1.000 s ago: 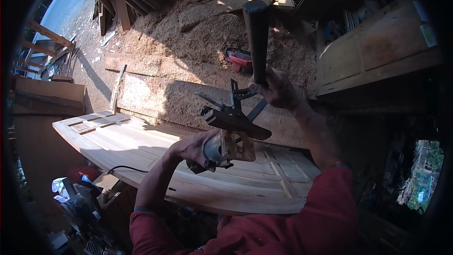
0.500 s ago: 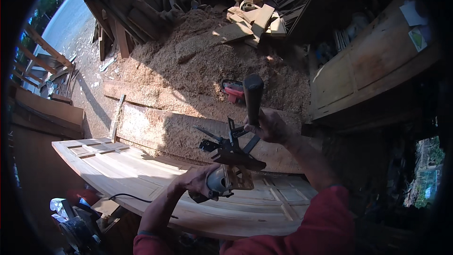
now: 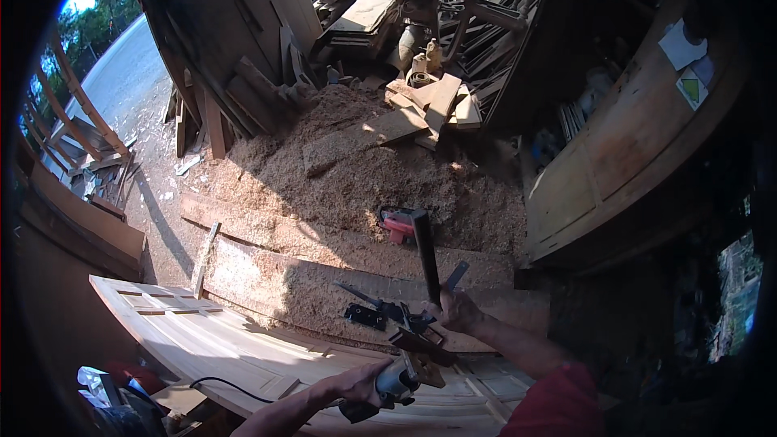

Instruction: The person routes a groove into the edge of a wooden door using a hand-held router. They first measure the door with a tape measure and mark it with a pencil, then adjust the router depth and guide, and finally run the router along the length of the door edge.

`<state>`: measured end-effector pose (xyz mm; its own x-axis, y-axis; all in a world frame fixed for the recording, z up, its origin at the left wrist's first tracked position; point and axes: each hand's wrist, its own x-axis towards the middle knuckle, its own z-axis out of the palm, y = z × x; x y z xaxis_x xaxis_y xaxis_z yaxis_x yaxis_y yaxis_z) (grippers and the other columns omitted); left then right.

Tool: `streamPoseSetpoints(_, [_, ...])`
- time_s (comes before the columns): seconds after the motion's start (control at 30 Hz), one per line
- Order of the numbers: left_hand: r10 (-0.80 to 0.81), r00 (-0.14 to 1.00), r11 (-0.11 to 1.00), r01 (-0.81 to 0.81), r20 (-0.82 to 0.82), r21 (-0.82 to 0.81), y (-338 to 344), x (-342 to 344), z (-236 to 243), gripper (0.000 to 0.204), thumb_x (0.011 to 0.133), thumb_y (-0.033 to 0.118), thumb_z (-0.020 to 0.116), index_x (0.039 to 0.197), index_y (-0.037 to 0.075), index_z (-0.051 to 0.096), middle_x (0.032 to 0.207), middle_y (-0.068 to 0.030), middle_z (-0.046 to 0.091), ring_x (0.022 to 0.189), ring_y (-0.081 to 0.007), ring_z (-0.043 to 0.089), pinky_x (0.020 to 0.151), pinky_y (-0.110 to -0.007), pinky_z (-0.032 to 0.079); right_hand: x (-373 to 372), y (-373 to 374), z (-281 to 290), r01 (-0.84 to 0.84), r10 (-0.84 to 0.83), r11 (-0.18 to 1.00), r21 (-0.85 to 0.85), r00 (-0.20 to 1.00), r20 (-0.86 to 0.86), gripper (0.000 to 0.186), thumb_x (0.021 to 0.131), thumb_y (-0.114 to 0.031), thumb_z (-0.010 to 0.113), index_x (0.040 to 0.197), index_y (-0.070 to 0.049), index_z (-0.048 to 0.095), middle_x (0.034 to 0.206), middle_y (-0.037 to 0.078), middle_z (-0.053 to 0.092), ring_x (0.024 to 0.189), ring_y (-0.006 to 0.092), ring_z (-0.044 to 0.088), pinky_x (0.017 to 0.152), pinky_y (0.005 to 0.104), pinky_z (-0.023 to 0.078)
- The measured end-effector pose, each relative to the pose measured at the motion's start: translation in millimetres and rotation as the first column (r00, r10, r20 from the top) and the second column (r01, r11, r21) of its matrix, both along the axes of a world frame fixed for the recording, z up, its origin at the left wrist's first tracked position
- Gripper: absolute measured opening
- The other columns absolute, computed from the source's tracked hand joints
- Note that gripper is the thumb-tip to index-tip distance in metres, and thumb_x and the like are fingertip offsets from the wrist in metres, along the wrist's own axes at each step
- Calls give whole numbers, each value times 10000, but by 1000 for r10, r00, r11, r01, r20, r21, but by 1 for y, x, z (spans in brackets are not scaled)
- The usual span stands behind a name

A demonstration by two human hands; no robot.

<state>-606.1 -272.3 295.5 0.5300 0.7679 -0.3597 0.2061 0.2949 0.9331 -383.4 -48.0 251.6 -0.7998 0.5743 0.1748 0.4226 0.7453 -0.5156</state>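
My left hand [image 3: 362,382] is wrapped round a grey, round-bodied power tool [image 3: 396,382] that looks like a trim router. A pale wooden piece [image 3: 424,371] is at its far end. My right hand [image 3: 461,312] grips a hammer-like tool low down; its long dark handle [image 3: 425,251] points up, while the fingers partly hide its other end. Between the hands sits a dark block with metal parts [image 3: 414,330], its kind unclear. Both hands are above a pale panelled wooden door [image 3: 170,320] lying flat.
Beyond the door, wide boards [image 3: 243,271] lie among wood shavings [image 3: 356,170]. A red power tool [image 3: 396,228] rests there. Stacked timber [image 3: 364,12] stands at the back, and a large wooden panel [image 3: 615,146] on the right. A black cord [image 3: 231,383] crosses the door.
My view has tilted up, so everything sits lower in the picture and more timber shows at the back. The dark handle leans differently. Both hands keep their holds.
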Motion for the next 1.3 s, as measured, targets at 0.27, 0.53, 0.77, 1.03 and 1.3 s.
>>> streamPoseSetpoints(0.27, [-161,758,977,213,-632,6,31,-54,47,768,686,450,798,1289,88,490,1098,-190,662,964,-385,667,829,-473,517,77,26,-135,640,-559,750,-167,748,356,404,871,-281,643,1171,-51,503,955,206,670,915,427,653,772,523,516])
streamPoseSetpoints(0.53, [-74,370,981,195,-926,-1,2,-100,108,524,795,349,709,1211,79,540,1049,-136,663,921,-293,688,863,-432,465,157,1,-266,795,-570,578,-184,554,607,585,852,-89,575,1399,-2,386,1289,279,559,1216,418,549,1002,450,459])
streamPoseSetpoints(0.77, [5,222,997,77,-975,22,-75,-106,169,451,745,317,711,1096,64,583,894,-96,695,827,-251,704,839,-407,478,71,12,-174,683,-568,683,-259,720,400,571,852,-180,681,1346,22,476,1276,227,568,1219,381,545,999,456,459])
streamPoseSetpoints(1.03, [204,72,950,228,-976,215,-123,-74,169,386,734,365,723,988,82,656,734,-24,692,648,-223,671,673,-397,443,-144,-154,198,-680,692,722,130,702,-170,910,712,-510,822,1344,52,486,1343,251,508,1310,408,452,1087,479,370])
streamPoseSetpoints(1.3, [-95,-94,979,171,-991,-111,-148,-3,253,251,876,337,603,982,159,744,867,19,691,857,-171,612,803,-421,362,-195,-241,235,-706,883,468,-531,364,295,746,688,-424,834,1264,-41,554,1175,211,636,1136,374,600,963,446,476])
